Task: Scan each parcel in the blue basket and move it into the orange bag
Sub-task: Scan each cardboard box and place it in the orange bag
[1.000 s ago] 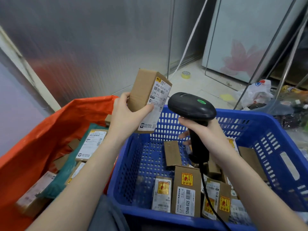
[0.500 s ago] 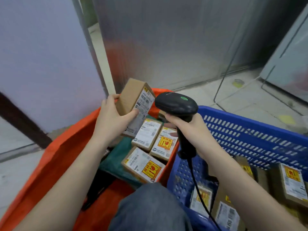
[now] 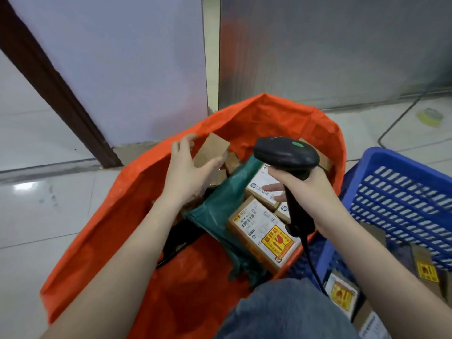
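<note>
A roll of yellow tape (image 3: 430,116) lies flat on the pale tiled floor (image 3: 44,211). Left of the tape stands a ribbed grey metal panel (image 3: 330,50); further left, a white wall panel (image 3: 127,64), then a dark brown door frame (image 3: 56,94) running diagonally. A thin cable (image 3: 396,118) curves across the floor just left of the tape.

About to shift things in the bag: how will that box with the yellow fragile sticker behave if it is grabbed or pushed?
The box looks like stiff cardboard with square edges, so it should probably keep its shape and slide, not roll. Its yellow sticker suggests breakable contents, so handle it gently. It rests tilted on the green bag, so a push may tip it.
</note>
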